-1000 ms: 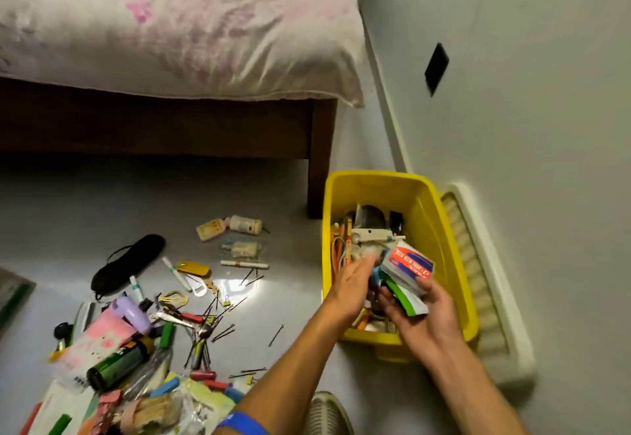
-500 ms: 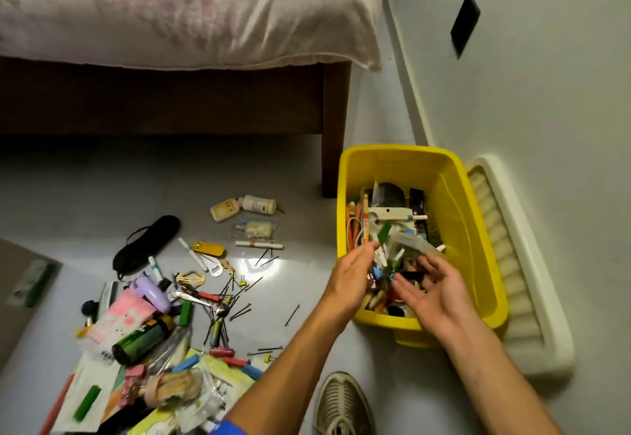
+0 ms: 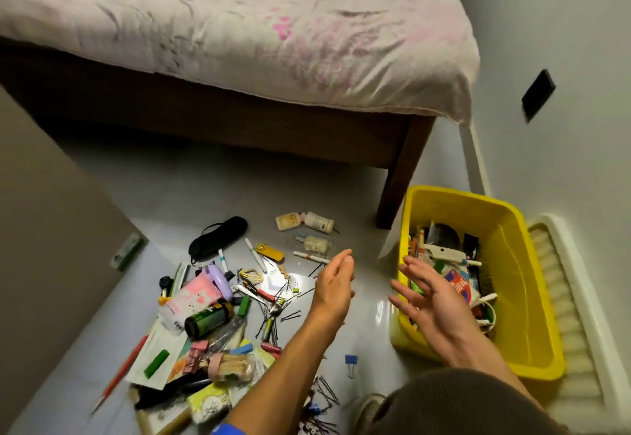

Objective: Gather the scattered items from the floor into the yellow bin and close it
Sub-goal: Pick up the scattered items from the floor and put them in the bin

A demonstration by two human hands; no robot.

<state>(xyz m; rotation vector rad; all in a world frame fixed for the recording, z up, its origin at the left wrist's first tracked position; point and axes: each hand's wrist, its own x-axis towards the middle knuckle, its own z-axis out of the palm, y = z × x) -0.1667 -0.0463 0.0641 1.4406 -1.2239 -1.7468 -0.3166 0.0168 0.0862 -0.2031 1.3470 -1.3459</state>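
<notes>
The yellow bin [image 3: 526, 281] stands open on the floor at the right, with several small items piled in its left half. Its white lid [image 3: 577, 315] leans against the wall behind it. My right hand [image 3: 433, 301] hovers over the bin's near left rim, fingers spread and empty. My left hand [image 3: 333, 284] is empty too, fingers straight, above the floor left of the bin. A pile of scattered items covers the floor at the lower left: a green bottle [image 3: 208, 319], a pink pack [image 3: 193, 294], a toothpick jar [image 3: 232, 366], hairpins [image 3: 290, 315].
A bed [image 3: 239, 58] with a dark wooden leg [image 3: 399, 178] stands behind the pile. A black eye mask [image 3: 218, 238], a white bottle [image 3: 319, 222] and a blue binder clip [image 3: 350, 361] lie on the floor. My shoe [image 3: 368, 407] is near the bottom edge.
Both hands let go of the packets into the bin and pulled back out, open and empty. My left hand moved left over the floor; the camera tilted up and left.
</notes>
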